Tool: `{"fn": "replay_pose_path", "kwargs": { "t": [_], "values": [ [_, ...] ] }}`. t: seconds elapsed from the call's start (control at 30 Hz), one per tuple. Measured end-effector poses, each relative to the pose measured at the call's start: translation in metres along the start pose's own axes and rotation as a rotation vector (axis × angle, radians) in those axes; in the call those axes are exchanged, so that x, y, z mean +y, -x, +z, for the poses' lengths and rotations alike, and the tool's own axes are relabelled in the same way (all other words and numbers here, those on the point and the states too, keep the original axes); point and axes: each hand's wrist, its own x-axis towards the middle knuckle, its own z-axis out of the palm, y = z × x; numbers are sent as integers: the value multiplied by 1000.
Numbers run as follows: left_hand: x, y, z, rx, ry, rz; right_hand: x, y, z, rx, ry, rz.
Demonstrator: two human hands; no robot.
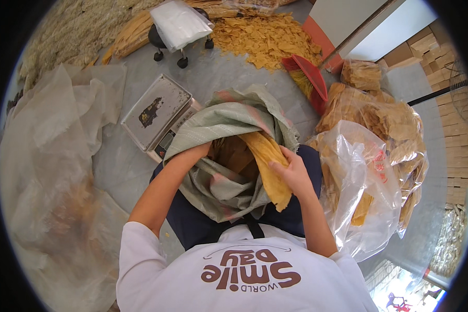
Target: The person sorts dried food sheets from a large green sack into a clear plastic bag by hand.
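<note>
A woven grey-green plastic sack [230, 113] with pink stripes stands between my knees, its mouth folded open toward me. My right hand [292, 171] grips a long, wrinkled, yellow-brown dried sheet [271, 167] at the sack's right rim. The sheet's upper end lies under the folded rim, and its lower end hangs over the near side. My left hand [205, 150] reaches into the sack from the left; the fingers are hidden by the cloth and shadow. More brown dried sheets [234, 154] show dimly inside the sack.
A digital scale [158, 113] sits on the floor to the left. Beyond are a wheeled stool [156, 39] topped with folded plastic bags [181, 23], a pile of yellow flakes [265, 37] and a red broom [310, 80]. Clear bags of dried sheets [390, 121] stand right; plastic sheeting [54, 156] lies left.
</note>
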Motion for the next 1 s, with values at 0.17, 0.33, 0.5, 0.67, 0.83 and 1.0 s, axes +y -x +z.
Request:
{"fn": "replay_pose_path", "kwargs": {
  "t": [0.17, 0.33, 0.5, 0.67, 0.83, 1.0],
  "values": [
    [-6, -10, 28, 5, -187, -19, -26, 26, -1, 1, 419, -44],
    [-8, -15, 45, -387, -299, -166, -27, 34, 0, -68, 531, -25],
    [6, -5, 67, -317, -282, -186, -22, 36, 12, -82, 606, -64],
    [-15, -7, 107, -167, -65, -261, -20, 34, 18, -99, 624, -116],
    [-8, -13, 114, -151, -134, -196, -23, 33, 8, -88, 625, -74],
    [3, -2, 66, -34, -206, 8, -21, 34, 0, -28, 552, -57]
  ]
}}
